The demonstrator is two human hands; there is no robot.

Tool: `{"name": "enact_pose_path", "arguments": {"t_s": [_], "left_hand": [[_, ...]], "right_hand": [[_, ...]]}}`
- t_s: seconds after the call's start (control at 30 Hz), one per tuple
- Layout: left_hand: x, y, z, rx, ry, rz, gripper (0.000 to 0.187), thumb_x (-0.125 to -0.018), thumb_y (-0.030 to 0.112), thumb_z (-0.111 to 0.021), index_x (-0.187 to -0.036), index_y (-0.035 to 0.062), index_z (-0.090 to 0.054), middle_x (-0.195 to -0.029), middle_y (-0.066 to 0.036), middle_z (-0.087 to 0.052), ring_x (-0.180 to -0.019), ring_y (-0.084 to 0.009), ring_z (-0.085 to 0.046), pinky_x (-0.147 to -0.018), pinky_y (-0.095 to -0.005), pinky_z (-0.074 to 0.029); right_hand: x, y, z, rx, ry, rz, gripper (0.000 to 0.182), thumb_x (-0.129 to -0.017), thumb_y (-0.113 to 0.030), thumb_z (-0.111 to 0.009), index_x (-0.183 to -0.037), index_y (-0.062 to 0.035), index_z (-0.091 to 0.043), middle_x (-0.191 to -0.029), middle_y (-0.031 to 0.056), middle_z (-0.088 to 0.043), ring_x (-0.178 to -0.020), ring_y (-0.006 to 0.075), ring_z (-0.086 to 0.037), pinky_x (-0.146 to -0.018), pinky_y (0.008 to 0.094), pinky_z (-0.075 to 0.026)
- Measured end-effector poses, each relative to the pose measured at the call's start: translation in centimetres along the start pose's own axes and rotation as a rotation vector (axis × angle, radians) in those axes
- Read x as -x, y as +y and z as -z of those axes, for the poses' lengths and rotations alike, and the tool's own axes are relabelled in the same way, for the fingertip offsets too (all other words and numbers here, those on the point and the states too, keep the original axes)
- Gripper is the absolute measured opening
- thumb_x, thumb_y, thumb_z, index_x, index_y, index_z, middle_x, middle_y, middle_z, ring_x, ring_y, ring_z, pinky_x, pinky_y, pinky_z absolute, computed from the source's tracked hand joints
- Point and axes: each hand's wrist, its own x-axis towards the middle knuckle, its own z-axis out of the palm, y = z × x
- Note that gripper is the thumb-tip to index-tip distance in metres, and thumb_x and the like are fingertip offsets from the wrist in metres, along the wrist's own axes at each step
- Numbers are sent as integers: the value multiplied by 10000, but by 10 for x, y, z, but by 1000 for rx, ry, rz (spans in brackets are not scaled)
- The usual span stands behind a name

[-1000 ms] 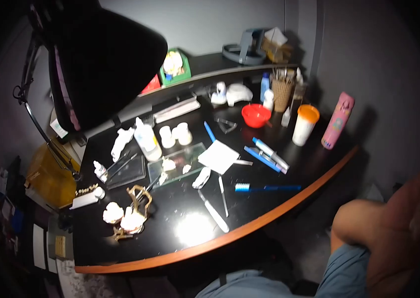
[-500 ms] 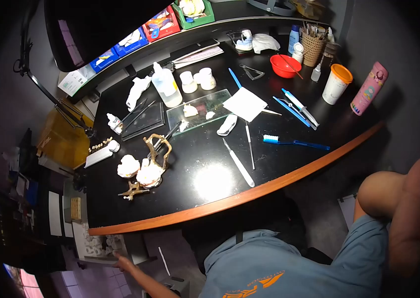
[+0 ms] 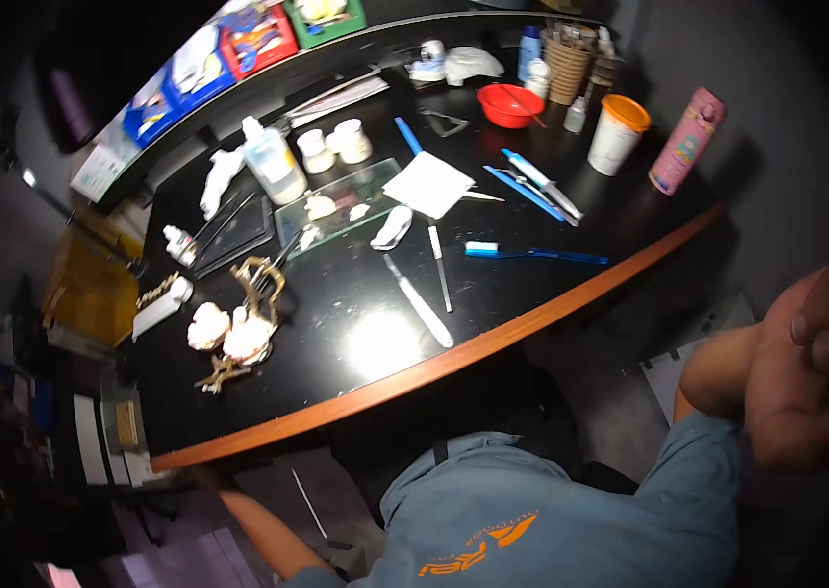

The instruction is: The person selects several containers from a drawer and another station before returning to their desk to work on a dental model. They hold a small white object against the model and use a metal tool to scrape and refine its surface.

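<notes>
My left hand (image 3: 203, 478) is low at the left, just below the wooden table edge (image 3: 355, 400); it is dim and its fingers are blurred. Close to the camera at the far right, my right hand (image 3: 806, 377) is raised with its fingers curled. Darkness cuts off part of it, and anything in it is hidden. Nearest to my left hand on the black table is a brass-coloured articulator (image 3: 262, 279) with white plaster casts (image 3: 249, 336). A white-handled knife (image 3: 422, 312), a slim tool (image 3: 441, 267) and a blue toothbrush (image 3: 542, 255) lie near the front edge.
A glass slab (image 3: 341, 208), squeeze bottle (image 3: 275, 167) and white jars (image 3: 351, 142) stand mid-table. Behind are a red bowl (image 3: 507, 106), an orange-lidded tub (image 3: 618, 132) and a pink bottle (image 3: 689, 142). A lamp arm (image 3: 71, 216) rises at the left.
The view has shifted, so the table items appear further left and slightly higher. My left hand has moved up to the table edge. More of my curled right hand shows.
</notes>
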Motion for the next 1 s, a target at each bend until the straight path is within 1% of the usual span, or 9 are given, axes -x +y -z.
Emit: {"name": "enact_pose_path", "arguments": {"t_s": [0.13, 0.23, 0.33, 0.53, 0.57, 0.7, 0.77, 0.87, 1.0], "left_hand": [[28, 40, -5, 516, -176, 149, 589, -1115, 439, -355, -1611, 125, -394, -1634, -113, -418, -1457, -334, -445, -1145, -535, -377], [55, 59, 10, 601, -307, 178, 594, -1124, 461, -310, -1606, 127, -403, -1637, -111, -416, -1469, -337, -429, -1191, -520, -332], [99, 87, 20, 692, -387, 161, 605, -1133, 483, -266, -1602, 130, -411, -1639, -109, -414, -1480, -340, -412, -1238, -505, -287], [26, 53, 45, 980, -537, 231, 638, -1102, 556, -300, -1561, 158, -494, -1595, -95, -495, -1486, -337, -429, -1260, -521, -261], [48, 78, 49, 962, -369, 237, 591, -1095, 474, -349, -1520, 113, -543, -1528, -131, -560, -1440, -333, -491, -1245, -507, -312], [37, 133, 73, 649, 261, -350, 512, -1059, 310, -438, -1441, 5, -590, -1423, -177, -637, -1341, -283, -591, -1184, -449, -404], [135, 239, 87, 736, 284, -502, 487, -1071, 291, -439, -1417, -11, -599, -1416, -186, -645, -1315, -280, -618, -1134, -383, -442], [187, 328, 149, 985, -357, -1112, 477, -1098, 301, -391, -1370, -39, -586, -1458, -235, -582, -1350, -320, -585, -1140, -418, -455], [306, 426, 166, 506, -740, -1956, 429, -1080, 279, -417, -1323, -26, -597, -1395, -216, -592, -1284, -308, -590, -1093, -410, -462]], "right_hand": [[41, 18, 8, 96, 3, -177, 251, -1064, -183, -614, -1269, -41, -592, -867, 109, -644, -724, 202, -576, -583, 308, -486], [84, 25, -2, 49, 95, -340, 315, -1015, -138, -562, -1213, 98, -626, -888, 140, -607, -697, 186, -488, -598, 354, -404], [76, 28, -27, 142, 183, -363, 385, -938, 5, -564, -1277, 183, -603, -777, 111, -577, -669, 153, -493, -603, 292, -418], [63, 25, -26, 144, 101, -351, 428, -951, -10, -570, -1348, 149, -595, -840, 118, -598, -713, 144, -511, -639, 276, -434], [58, 23, -22, 135, 77, -324, 423, -955, -25, -578, -1344, 141, -600, -860, 127, -609, -722, 146, -516, -653, 286, -442], [26, 15, 6, 55, -28, -90, 396, -956, -59, -603, -1318, 100, -629, -905, 143, -634, -739, 156, -526, -681, 308, -458], [7, 6, 11, 11, -31, 3, 388, -953, -50, -603, -1311, 97, -632, -908, 142, -635, -744, 160, -530, -686, 308, -460], [-12, -1, 10, -41, -43, 83, 375, -948, -35, -602, -1299, 92, -637, -913, 142, -637, -752, 165, -536, -693, 307, -463], [-31, -6, 4, -94, -59, 161, 360, -941, -16, -602, -1284, 86, -643, -919, 142, -640, -762, 172, -545, -702, 306, -467]]}}
